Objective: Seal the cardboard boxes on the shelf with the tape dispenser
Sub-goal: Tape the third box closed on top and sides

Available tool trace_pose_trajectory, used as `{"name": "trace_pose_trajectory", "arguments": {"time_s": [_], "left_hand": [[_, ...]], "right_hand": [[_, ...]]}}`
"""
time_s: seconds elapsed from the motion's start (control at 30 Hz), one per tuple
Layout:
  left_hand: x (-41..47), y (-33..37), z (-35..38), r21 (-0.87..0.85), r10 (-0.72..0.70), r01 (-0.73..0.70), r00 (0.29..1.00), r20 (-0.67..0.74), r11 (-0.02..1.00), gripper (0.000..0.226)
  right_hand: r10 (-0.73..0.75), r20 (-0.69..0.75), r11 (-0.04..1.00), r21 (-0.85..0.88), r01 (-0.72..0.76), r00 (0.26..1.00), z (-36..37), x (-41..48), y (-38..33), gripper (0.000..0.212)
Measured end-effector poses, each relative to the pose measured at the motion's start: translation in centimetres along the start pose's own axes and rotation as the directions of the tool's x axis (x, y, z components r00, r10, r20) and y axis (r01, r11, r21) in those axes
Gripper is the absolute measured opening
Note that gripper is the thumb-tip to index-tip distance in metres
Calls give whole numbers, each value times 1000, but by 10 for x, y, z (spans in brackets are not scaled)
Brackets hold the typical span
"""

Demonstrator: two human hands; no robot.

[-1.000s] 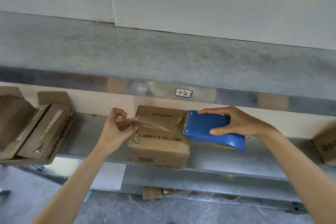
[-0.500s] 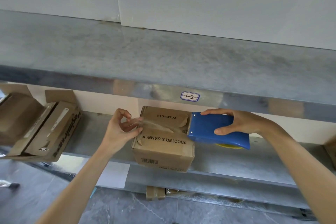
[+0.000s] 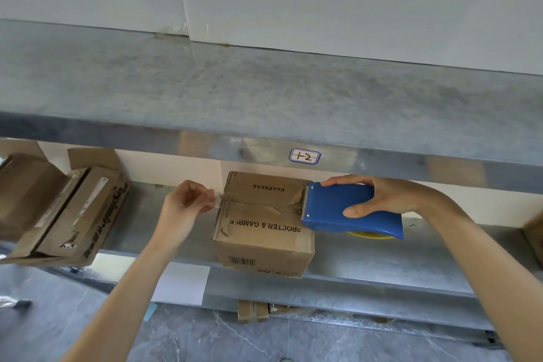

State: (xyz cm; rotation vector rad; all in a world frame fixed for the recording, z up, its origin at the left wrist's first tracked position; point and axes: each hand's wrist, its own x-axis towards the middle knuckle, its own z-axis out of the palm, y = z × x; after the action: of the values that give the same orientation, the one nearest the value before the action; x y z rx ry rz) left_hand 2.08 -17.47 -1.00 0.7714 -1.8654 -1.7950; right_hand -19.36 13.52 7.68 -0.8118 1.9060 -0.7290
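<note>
From my remote view through the head camera, I look down at a metal shelf [image 3: 382, 258] with a small cardboard box [image 3: 264, 223] near its front edge, roughly mid-frame. The box top faces me, flaps closed, with upside-down print reading "PROCTER & GAMBLE". My right hand [image 3: 390, 197] is wrapped around a blue tape dispenser [image 3: 349, 209], thumb below and fingers over the top. Its toothed end sits against the right side of the box top, at the centre seam. My left hand [image 3: 185, 206] is just left of the box, fingertips pinching the end of a clear tape strip [image 3: 216, 200] at the seam's left edge. Further left on the same shelf lies a larger open carton [image 3: 73, 214], flaps apart. The edge of the shelf above carries a small white label [image 3: 304, 156] handwritten "1-2".
</note>
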Motion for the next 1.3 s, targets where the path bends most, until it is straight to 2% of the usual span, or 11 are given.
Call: {"name": "trace_pose_trajectory", "arguments": {"time_s": [0.13,0.23,0.33,0.43,0.7,0.9,1.03,1.13,1.3], "left_hand": [[6,-3,3,7,-83,83,996,-20,997,11],[11,-8,4,121,-101,105,994,-42,987,11],[10,-15,3,300,-36,43,999,-29,953,11],[5,-17,5,394,59,-44,998,-26,918,12],[0,-17,10,444,129,-83,989,-73,892,18],[1,-17,11,528,184,-120,980,-70,841,6],[0,-15,11,597,214,-145,976,-47,789,11],[-3,-19,8,644,186,-133,982,-14,754,14],[-5,-10,3,611,195,-104,977,-85,785,26]], "right_hand": [[2,-11,1000,-10,-2,1000,1,-2,-1,56],[3,-12,999,-32,-4,1000,1,-3,-2,58],[-7,-36,997,-71,4,999,0,-2,1,59],[-20,-53,995,-100,14,998,1,-2,3,63],[-69,-97,994,-95,60,993,5,-4,5,61],[-82,-117,993,-98,71,990,5,-3,10,68],[-98,-114,991,-102,86,989,4,-2,10,68],[-115,-128,989,-106,102,985,5,-3,10,66],[-143,-143,985,-120,127,979,6,-4,8,58]]}}
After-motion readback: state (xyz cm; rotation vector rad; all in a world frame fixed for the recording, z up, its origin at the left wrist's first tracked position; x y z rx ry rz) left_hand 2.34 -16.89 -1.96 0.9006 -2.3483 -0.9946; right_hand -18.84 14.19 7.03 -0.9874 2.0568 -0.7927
